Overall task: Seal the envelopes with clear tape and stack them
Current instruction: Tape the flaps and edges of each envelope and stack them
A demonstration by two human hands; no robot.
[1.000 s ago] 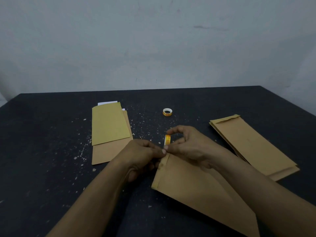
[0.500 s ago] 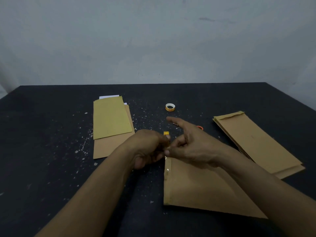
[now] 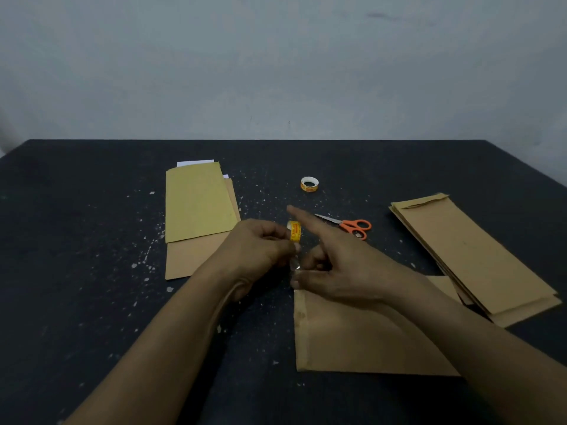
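Nearest, a flat brown paper envelope (image 3: 362,335) lies on the dark speckled table (image 3: 92,286), its taped short edge to the left. Over its far left corner the right hand (image 3: 343,265) pinches a strip of clear tape (image 3: 295,265) between thumb and curled fingers, index finger sticking out straight. Just beside it the left hand (image 3: 260,250) grips a small yellow tape roll (image 3: 294,231), fingers curled round it, the strip running down from the roll. Beyond lie orange-handled scissors (image 3: 352,227). A stack of brown envelopes (image 3: 469,256) sits to the right, a yellowish envelope pile (image 3: 199,204) to the left. Farthest, a second yellow tape roll (image 3: 309,184) lies flat.
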